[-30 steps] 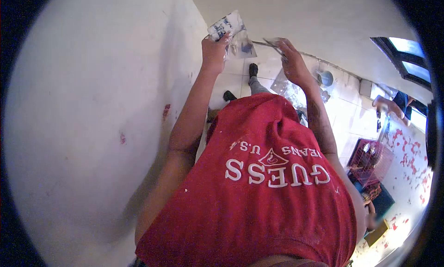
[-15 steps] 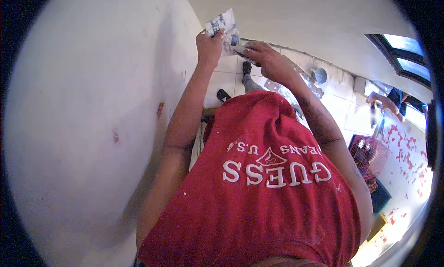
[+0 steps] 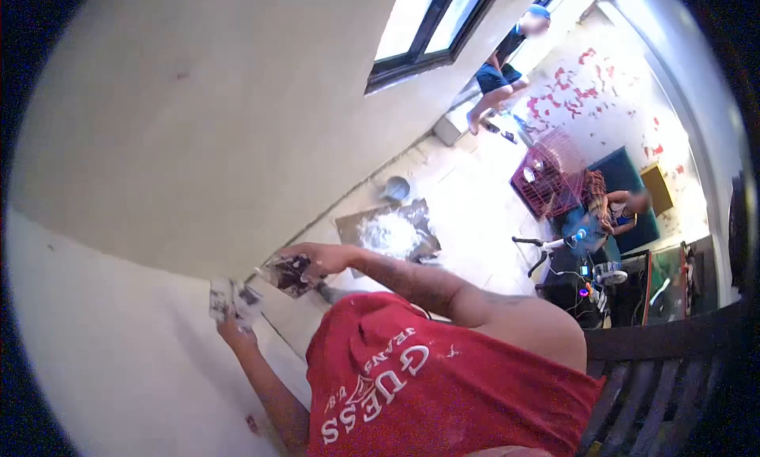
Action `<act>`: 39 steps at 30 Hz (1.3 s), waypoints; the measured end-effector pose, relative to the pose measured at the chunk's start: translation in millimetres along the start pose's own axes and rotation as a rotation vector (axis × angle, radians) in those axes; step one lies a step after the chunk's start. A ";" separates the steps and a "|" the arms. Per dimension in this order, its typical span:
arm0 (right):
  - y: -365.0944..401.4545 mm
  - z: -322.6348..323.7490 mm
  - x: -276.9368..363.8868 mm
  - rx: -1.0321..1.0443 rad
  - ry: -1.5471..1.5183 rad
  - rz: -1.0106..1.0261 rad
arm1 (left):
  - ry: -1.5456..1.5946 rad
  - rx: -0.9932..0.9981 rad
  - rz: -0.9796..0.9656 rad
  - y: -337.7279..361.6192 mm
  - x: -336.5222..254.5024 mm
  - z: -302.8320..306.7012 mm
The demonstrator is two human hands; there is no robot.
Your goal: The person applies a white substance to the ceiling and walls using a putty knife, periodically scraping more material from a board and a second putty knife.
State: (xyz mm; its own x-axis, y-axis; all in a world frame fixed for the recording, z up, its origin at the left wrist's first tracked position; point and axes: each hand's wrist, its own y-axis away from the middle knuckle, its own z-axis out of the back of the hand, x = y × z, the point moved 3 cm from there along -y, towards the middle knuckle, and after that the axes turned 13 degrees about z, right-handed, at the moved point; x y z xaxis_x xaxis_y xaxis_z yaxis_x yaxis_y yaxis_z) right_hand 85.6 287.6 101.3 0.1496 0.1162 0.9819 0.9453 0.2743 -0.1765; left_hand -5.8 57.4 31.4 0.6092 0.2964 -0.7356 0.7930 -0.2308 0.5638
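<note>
My left hand (image 3: 231, 328) is at the lower left beside the pale wall, fingers closed round a flat piece smeared with white paste (image 3: 224, 297). To its right, and apart from it, my right hand (image 3: 326, 259) grips a dark flat scraper-like blade (image 3: 290, 273) with white paste stuck to it. Both arms reach away from my red sleeveless shirt (image 3: 443, 394). The wall corner and the floor's edge lie just beyond the two hands.
On the tiled floor are a powder-covered board (image 3: 356, 229) and a grey bucket (image 3: 394, 189). A person (image 3: 499, 73) sits by the window; another person (image 3: 621, 207) sits near a pink wire cage (image 3: 546, 176). A dark slatted bench (image 3: 657, 378) stands at lower right.
My view has swung right, bringing in the window, the people and the bench. My hands have moved apart; earlier the right hand's blade was against the paste-smeared piece in my left.
</note>
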 end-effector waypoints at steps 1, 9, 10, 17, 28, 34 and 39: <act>5.7 -1.9 6.1 -0.042 -0.124 -0.012 | -0.015 0.094 -0.039 14.3 1.0 3.8; 33.3 8.6 29.5 -0.386 -0.349 0.048 | -0.051 0.147 0.019 15.4 36.0 8.6; 37.1 10.8 27.3 -0.393 -0.190 0.065 | -0.124 0.124 -0.028 9.9 40.2 13.8; 36.7 7.5 35.0 -0.369 -0.355 0.014 | -0.362 0.212 -0.264 5.7 34.8 13.8; 31.9 16.1 0.4 -0.429 -0.479 0.041 | 0.028 0.158 0.057 21.2 39.3 8.6; 34.2 9.4 16.3 -0.465 -0.654 0.045 | -0.200 0.153 -0.103 3.4 49.9 26.7; 35.0 6.4 9.1 -0.492 -0.673 0.019 | -0.838 0.055 -0.513 23.1 27.8 24.5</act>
State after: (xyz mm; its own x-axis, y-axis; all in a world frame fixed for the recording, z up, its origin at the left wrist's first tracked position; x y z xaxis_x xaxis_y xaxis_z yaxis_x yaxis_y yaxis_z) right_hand 118.2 304.4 103.5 0.1097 0.7050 0.7007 0.9864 -0.1641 0.0107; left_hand 29.4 37.6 14.8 -0.0251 -0.3756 -0.9264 0.9468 -0.3065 0.0986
